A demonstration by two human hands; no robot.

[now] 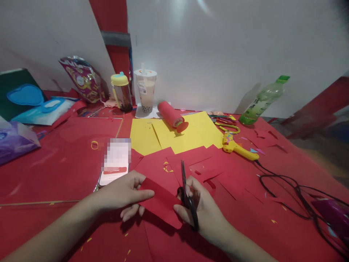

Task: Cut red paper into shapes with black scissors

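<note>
A red piece of paper (160,203) is pinched in my left hand (133,191), thumb on top and fingers beneath. My right hand (200,203) grips black-handled scissors (188,196), their blades pointing up and away from me. The thumb of that hand also touches the right end of the red paper. Below both hands lie overlapping red paper sheets (155,163) with cut scraps on them. Just beyond my left hand is a phone (113,174) with a lit, partly blurred screen.
Yellow sheets (141,136) lie behind, with a red paper roll (170,113) on them. At right are a yellow glue gun (240,150), its black cable (283,178) and a tilted green bottle (263,102). A milk tea cup (145,89) and yellow-lidded bottle (121,92) stand by the wall.
</note>
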